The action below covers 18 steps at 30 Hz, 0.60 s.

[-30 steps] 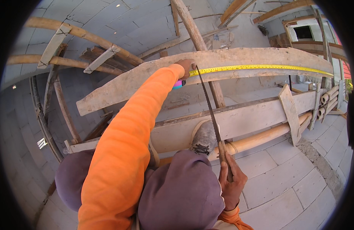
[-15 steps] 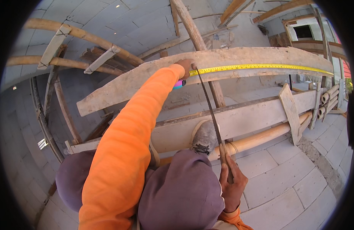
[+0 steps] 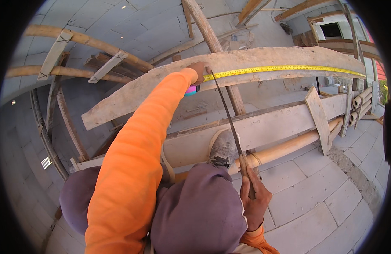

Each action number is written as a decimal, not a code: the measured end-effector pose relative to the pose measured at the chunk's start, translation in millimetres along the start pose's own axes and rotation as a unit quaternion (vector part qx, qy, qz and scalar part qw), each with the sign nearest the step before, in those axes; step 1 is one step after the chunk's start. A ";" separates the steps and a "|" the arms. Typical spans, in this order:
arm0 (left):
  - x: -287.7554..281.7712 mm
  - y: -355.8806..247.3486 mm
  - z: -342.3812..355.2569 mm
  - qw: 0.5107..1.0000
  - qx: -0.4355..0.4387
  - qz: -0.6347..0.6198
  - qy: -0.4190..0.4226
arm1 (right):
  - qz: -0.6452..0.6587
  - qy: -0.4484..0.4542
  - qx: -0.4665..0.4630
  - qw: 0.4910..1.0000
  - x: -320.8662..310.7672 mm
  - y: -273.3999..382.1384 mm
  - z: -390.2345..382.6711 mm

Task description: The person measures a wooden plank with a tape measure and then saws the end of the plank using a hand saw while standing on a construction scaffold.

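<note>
A long wooden plank (image 3: 132, 99) lies across in front of me. Along it runs the yellow blade of a tape measure (image 3: 280, 68), reaching to the plank's right end. My left hand (image 3: 198, 71) rests closed on the plank at the near end of the tape, with the pink and teal case showing just below it. My right hand (image 3: 255, 195), low on the right, is wrapped round the grip end of a handsaw (image 3: 230, 118). The saw's narrow dark blade points away from me, and its tip lies at the tape beside my left fingers.
My shoe (image 3: 223, 148) stands at a lower wooden board (image 3: 280, 126), with a bamboo pole (image 3: 267, 156) beside it. A slanted wood piece (image 3: 318, 120) leans on that board. Bamboo poles with crosspieces (image 3: 108, 67) stand left. A round post (image 3: 206, 27) passes beneath the plank.
The view has shifted slightly, so everything sits a little further left. Both hands keep their holds, and the saw tip stays beside the left fingers.
</note>
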<state>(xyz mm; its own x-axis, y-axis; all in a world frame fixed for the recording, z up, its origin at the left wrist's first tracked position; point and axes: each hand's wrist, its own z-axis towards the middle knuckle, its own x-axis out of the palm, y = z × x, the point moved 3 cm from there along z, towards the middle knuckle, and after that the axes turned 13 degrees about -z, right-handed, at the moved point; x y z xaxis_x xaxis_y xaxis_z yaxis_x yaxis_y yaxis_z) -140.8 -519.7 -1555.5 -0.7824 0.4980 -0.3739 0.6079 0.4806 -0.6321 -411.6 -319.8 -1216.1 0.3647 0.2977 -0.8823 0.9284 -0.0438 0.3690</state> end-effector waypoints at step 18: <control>1.6 6.1 -0.5 0.999 -0.014 -0.013 -0.027 | 0.024 -0.052 -0.014 0.998 1.8 -4.5 -7.8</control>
<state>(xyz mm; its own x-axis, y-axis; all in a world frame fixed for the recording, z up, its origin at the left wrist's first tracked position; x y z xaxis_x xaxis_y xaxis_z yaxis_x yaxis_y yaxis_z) -138.2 -515.6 -1559.6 -0.8038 0.4463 -0.3935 0.5900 0.5129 -0.6235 -415.6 -311.7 -1217.1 0.4148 0.1962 -0.8885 0.9081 -0.0282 0.4178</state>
